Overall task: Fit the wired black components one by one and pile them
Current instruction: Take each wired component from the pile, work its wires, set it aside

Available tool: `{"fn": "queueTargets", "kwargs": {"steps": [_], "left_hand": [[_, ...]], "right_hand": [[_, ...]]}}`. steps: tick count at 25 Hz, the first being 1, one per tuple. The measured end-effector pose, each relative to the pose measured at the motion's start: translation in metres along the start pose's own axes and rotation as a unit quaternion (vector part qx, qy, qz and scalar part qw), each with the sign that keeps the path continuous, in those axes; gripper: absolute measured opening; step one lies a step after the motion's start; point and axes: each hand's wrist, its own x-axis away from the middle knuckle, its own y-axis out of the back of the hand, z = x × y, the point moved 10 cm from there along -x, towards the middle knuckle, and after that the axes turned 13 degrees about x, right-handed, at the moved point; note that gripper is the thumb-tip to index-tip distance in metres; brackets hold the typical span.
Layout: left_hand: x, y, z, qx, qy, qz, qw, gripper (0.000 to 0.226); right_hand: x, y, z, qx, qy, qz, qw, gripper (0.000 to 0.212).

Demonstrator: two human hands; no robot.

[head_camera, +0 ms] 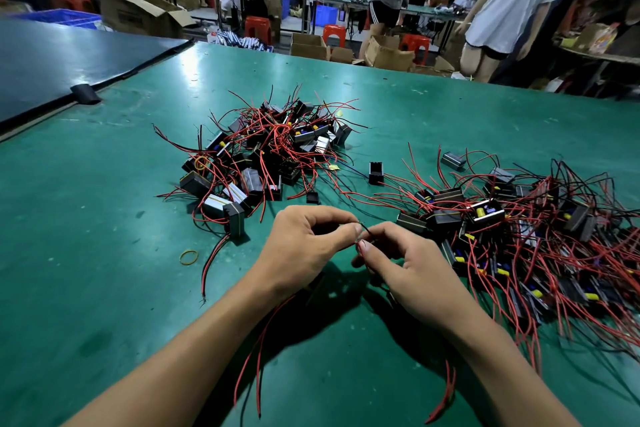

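Note:
My left hand (304, 246) and my right hand (412, 270) meet above the green table (104, 253), both pinching the thin ends of wires (365, 230) between thumb and fingertips. Red and black wires (256, 347) hang down below my wrists. A black component under my hands is mostly hidden. One pile of wired black components (270, 152) lies ahead at centre. A second, wider pile (519, 229) spreads to the right of my right hand.
A lone black housing (376, 173) and a small black piece (312, 197) lie between the piles. A yellow rubber band (188, 257) lies left of my hands. A dark board (69, 62) covers the far left. People stand beyond the table's far edge.

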Motion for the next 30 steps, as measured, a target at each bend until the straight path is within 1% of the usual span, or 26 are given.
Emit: {"fn": "queueTargets", "kwargs": {"steps": [3, 6, 15, 19, 21, 23, 25, 27, 30], "left_hand": [[0.0, 0.001, 0.001, 0.009, 0.002, -0.002, 1.0, 0.004], [0.001, 0.002, 0.002, 0.0, 0.002, -0.002, 1.0, 0.004], [0.002, 0.0, 0.002, 0.012, 0.005, 0.003, 1.0, 0.006], [0.002, -0.001, 0.0, -0.004, -0.002, 0.011, 1.0, 0.005], [0.002, -0.002, -0.002, -0.011, -0.009, 0.02, 1.0, 0.007], [0.002, -0.003, -0.005, -0.015, -0.018, 0.027, 0.999, 0.008], [0.003, -0.004, -0.009, -0.031, -0.03, 0.034, 0.998, 0.005], [0.004, -0.006, -0.012, -0.046, -0.037, 0.045, 0.997, 0.006], [0.005, -0.009, -0.012, -0.047, -0.029, 0.057, 0.997, 0.007]], "right_hand": [[0.003, 0.016, 0.006, -0.011, 0.02, -0.07, 0.997, 0.006], [0.003, 0.024, 0.009, 0.005, 0.034, -0.109, 0.993, 0.009], [0.004, 0.015, 0.011, -0.02, 0.018, -0.099, 0.995, 0.017], [0.004, 0.012, 0.013, -0.024, 0.022, -0.081, 0.996, 0.016], [0.004, 0.014, 0.012, -0.02, 0.03, -0.083, 0.996, 0.012], [0.004, 0.02, 0.011, -0.025, 0.035, -0.105, 0.993, 0.006], [0.006, 0.03, 0.014, -0.01, 0.057, -0.15, 0.987, 0.014], [0.01, 0.039, 0.023, 0.017, 0.097, -0.187, 0.977, 0.016], [0.012, 0.042, 0.028, 0.026, 0.132, -0.199, 0.971, 0.012]]}}
